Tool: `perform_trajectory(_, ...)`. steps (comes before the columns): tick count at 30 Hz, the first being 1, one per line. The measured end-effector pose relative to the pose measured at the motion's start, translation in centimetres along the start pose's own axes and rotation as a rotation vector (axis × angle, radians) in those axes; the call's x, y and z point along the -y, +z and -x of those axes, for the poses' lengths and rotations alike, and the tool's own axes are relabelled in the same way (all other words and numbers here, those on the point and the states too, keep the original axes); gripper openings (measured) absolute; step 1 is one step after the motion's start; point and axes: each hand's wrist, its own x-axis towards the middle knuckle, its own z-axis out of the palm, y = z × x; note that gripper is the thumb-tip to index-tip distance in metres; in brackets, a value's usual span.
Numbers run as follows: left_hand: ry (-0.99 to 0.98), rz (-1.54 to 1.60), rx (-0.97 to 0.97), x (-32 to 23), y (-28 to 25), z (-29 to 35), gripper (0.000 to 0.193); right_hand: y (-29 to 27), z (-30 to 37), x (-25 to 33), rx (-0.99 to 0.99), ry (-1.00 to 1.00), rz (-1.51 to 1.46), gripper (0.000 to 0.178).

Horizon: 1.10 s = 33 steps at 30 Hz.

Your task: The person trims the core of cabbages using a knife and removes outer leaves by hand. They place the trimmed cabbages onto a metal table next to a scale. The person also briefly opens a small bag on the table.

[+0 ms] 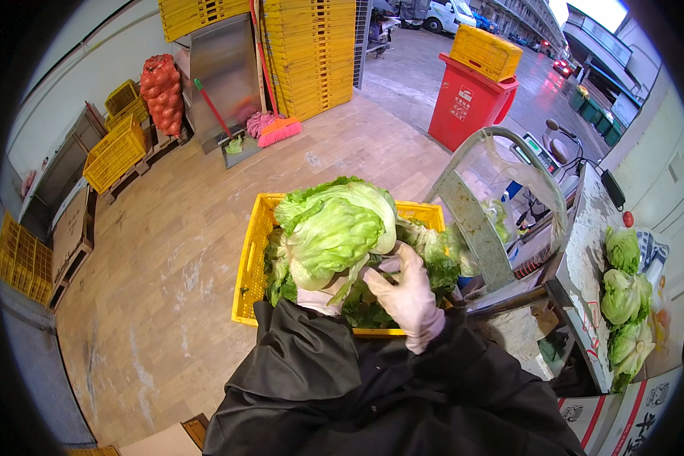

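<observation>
A large head of green lettuce (330,232) sits over the yellow crate (245,292) in front of me. My left hand (319,299), in a pale glove, supports it from below; most of its fingers are hidden behind the leaves. At the lettuce's lower right, my right hand (410,298), gloved too, has bent fingers and its thumb pinching an outer leaf near the base. Loose green leaves (437,254) fill the crate beneath and around both hands.
Right of the crate stand a metal-framed seat (475,228) and a worn table (585,266) with several lettuces (622,296). A red bin (471,102) carries a yellow crate (485,53). Farther back are stacked crates (308,57), a pink broom (279,131) and an onion sack (162,95).
</observation>
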Motion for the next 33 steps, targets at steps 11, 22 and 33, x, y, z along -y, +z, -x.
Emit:
perform_trajectory(11,0.068,-0.554,-0.036,0.6,0.2,0.1,0.060,2.6,-1.3,-0.4,-0.266,-0.321,-0.042,0.037)
perform_trajectory(22,0.313,-1.078,0.060,0.8,-0.1,1.1,0.062,3.1,-1.7,-2.3,-0.367,-0.409,0.229,0.053)
perform_trajectory(33,0.576,-1.389,0.118,-0.9,1.0,1.0,0.054,2.6,-1.5,-1.5,-0.243,-0.368,-0.139,0.042)
